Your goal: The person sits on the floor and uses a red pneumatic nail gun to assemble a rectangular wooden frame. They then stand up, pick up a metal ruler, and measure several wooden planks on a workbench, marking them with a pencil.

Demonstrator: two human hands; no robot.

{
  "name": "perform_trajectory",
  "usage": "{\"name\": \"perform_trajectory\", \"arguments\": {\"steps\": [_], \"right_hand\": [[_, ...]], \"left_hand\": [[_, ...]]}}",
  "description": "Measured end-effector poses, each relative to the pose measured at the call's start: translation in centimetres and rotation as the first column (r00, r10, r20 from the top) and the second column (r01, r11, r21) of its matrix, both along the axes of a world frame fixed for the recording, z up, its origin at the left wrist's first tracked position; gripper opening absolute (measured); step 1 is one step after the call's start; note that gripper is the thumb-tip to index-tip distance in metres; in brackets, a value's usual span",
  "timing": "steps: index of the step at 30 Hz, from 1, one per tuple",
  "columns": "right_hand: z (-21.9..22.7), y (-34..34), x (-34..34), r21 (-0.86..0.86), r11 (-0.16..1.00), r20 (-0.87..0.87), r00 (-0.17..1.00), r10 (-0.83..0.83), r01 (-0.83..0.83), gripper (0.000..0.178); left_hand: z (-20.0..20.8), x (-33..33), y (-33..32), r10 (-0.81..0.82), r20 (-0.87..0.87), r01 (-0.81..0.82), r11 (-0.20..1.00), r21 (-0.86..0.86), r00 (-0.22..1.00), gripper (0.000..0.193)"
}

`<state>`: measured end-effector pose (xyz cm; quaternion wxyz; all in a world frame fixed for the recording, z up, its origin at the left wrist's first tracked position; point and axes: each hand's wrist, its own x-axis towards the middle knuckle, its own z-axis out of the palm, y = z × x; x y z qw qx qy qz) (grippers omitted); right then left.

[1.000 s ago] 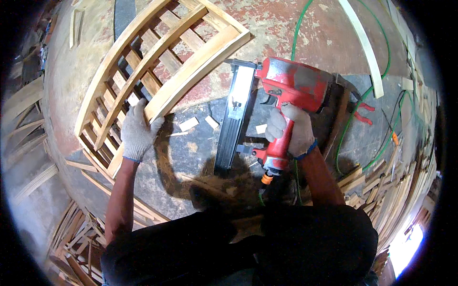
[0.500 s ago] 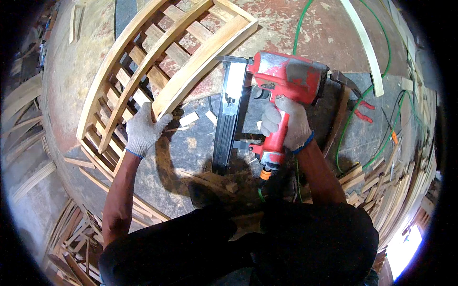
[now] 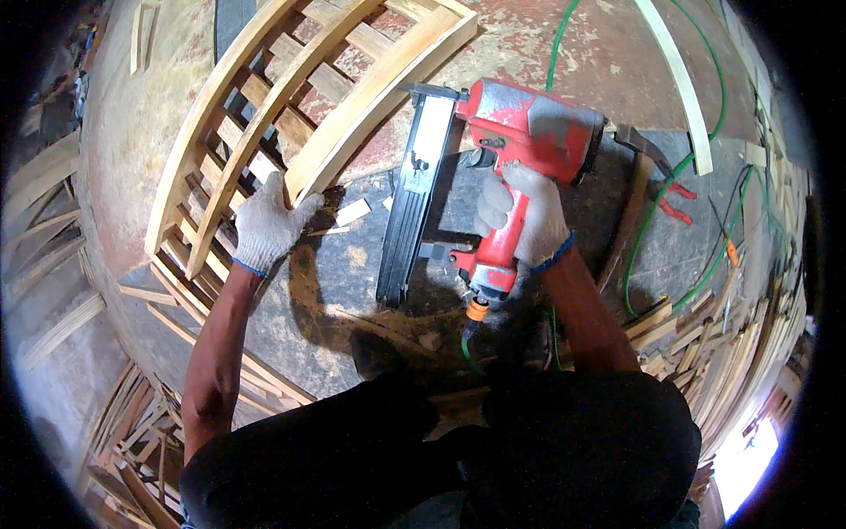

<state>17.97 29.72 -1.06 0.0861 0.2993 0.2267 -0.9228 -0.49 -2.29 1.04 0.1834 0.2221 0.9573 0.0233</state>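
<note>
Right grip [image 3: 539,213] encircles red nailer handle [image 3: 500,247].

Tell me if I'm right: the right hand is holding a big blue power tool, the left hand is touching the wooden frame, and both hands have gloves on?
Not quite: the power tool is mostly red, not blue, as the head view shows. The right hand is holding it, the left hand is touching the wooden frame, and both have gloves on.

floor [image 3: 515,44]: flaking red paint | dark grey section [image 3: 304,353] | white glare [image 3: 749,467]: lower right
</note>
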Motion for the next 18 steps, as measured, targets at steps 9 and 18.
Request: {"name": "perform_trajectory", "arguments": {"steps": [9, 18], "right_hand": [[-0.6, 1.1, -0.7, -0.043, 0.999, -0.122, 0.992, 0.021, -0.026, 0.030], [1.3, -0.9, 0.6, -0.067, 0.994, -0.111, 0.990, 0.082, -0.090, 0.041]], "left_hand": [[1.0, -0.3, 0.9, 0.020, -0.009, -0.019, 0.999, 0.029, 1.000, 0.065], [3.5, 0.8, 4.0, 0.059, 0.031, -0.060, 0.997, 0.050, 0.998, 0.068]]}}
